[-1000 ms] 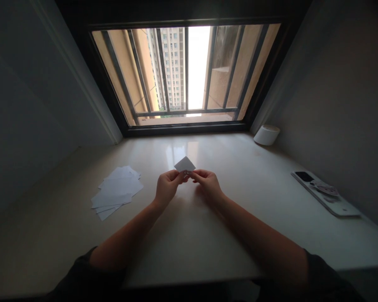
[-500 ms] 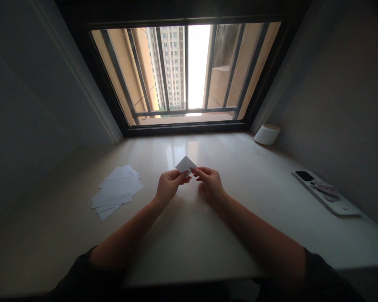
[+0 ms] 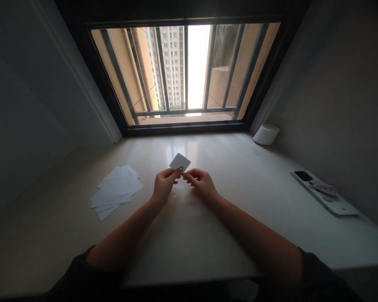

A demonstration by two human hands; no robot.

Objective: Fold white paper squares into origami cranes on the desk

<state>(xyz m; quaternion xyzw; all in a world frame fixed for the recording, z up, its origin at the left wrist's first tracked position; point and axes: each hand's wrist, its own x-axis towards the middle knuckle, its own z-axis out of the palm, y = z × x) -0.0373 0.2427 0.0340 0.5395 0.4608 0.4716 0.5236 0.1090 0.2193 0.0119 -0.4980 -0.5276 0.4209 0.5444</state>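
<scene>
One paper square (image 3: pixel 179 160) over the counter (image 3: pixel 176 239): from my end, left hand (image 3: pixel 164 183) pinches it, right hand's (image 3: pixel 202 183) fingers bunched by its lower corner, can't tell if gripping. Mid-handling, I'd guess; next move needs gentleness.

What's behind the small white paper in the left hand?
Around the small white paper, the pale windowsill shows, with bright reflections. The paper covers the patch directly behind it and any fingertips of the left hand there.
</scene>
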